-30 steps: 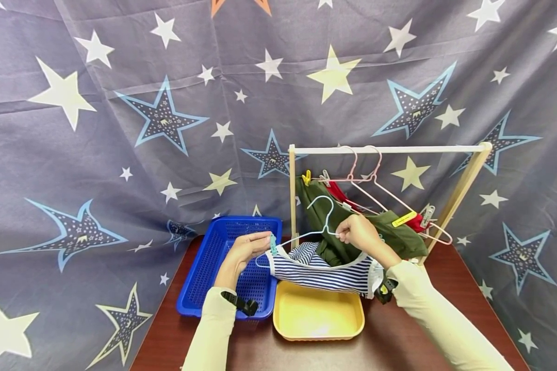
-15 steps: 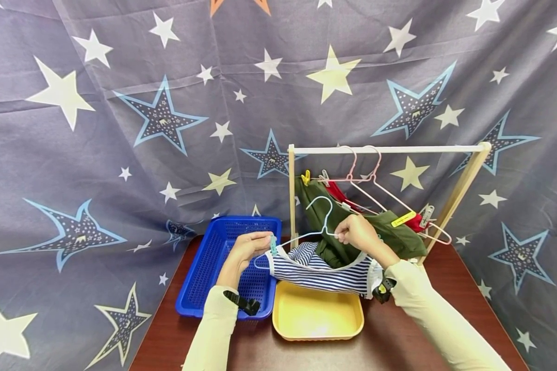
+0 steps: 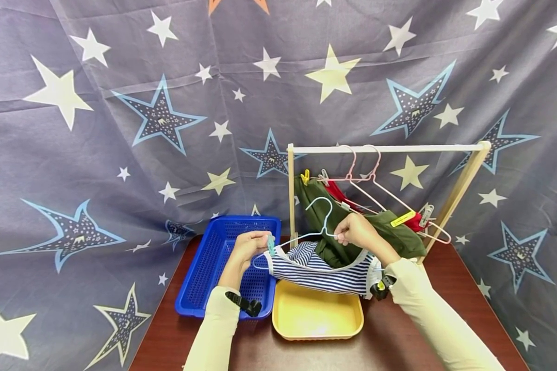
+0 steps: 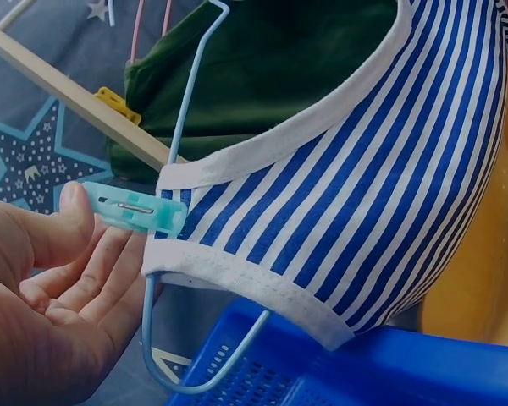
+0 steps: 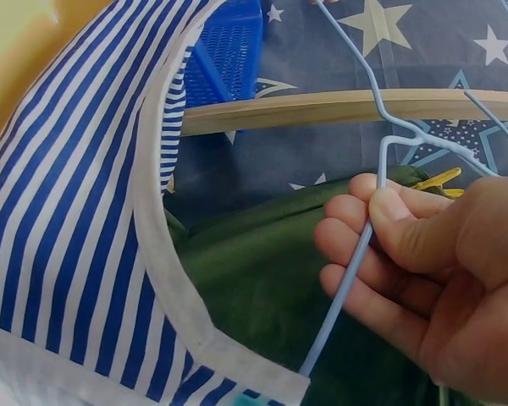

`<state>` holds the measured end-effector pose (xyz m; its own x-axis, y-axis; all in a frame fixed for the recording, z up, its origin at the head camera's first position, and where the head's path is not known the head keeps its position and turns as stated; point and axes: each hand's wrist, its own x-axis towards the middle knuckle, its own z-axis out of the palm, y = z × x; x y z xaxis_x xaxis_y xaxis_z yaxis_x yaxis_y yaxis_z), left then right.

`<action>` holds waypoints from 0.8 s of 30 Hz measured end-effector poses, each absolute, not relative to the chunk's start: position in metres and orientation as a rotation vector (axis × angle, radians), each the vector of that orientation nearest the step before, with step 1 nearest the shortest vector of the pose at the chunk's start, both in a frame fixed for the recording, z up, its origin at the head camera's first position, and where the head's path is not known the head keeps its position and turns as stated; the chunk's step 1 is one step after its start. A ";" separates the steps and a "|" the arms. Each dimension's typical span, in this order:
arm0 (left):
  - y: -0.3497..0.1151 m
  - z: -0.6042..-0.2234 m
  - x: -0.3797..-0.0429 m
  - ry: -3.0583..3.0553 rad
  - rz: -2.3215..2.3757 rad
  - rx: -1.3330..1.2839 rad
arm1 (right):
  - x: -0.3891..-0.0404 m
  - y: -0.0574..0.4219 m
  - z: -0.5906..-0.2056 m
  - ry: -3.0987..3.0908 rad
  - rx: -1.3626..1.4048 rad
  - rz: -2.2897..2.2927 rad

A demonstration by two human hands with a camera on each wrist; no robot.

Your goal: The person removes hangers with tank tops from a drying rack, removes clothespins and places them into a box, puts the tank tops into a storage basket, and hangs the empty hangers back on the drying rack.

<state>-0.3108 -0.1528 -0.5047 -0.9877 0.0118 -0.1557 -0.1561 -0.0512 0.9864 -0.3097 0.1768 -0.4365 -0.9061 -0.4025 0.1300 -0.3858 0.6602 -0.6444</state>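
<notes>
My left hand (image 3: 247, 248) pinches a teal clothespin (image 4: 135, 209) between thumb and fingers. The clothespin sits on one shoulder of a blue-and-white striped sleeveless top (image 3: 322, 275), over the arm of a light blue hanger (image 3: 325, 214). My right hand (image 3: 359, 234) pinches the hanger's other arm close to the hook, plain in the right wrist view (image 5: 432, 262). White trim edges the top, which hangs low from the hanger. A bit of teal shows on its other shoulder at the bottom edge of the right wrist view.
Behind stands a wooden rack with a white rail (image 3: 413, 149). Pink hangers (image 3: 376, 178) on it carry a dark green garment (image 3: 315, 196) and a red one (image 3: 336, 191), with clothespins. A blue basket (image 3: 185, 288) stands left; a yellow tray (image 3: 317, 337) lies below the top.
The left fingertips have drawn back slightly and bent more at the teal clothespin, which has shifted a little left. The right hand keeps its hold on the hanger.
</notes>
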 end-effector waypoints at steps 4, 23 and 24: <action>-0.152 -0.504 -0.311 2.073 2.234 -0.186 | -0.309 0.177 -0.436 2.827 -0.661 -1.127; -0.148 -0.504 -0.310 2.132 2.343 -0.314 | -0.307 0.177 -0.439 2.826 -0.628 -1.157; -0.147 -0.504 -0.310 2.128 2.358 -0.321 | -0.307 0.177 -0.439 2.825 -0.626 -1.160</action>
<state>-0.3101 -0.1473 -0.5045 -0.9785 -0.1714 -0.1147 -0.0965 -0.1109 0.9891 -0.3073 0.1773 -0.4387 -0.9190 -0.3730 0.1273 -0.3549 0.6425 -0.6792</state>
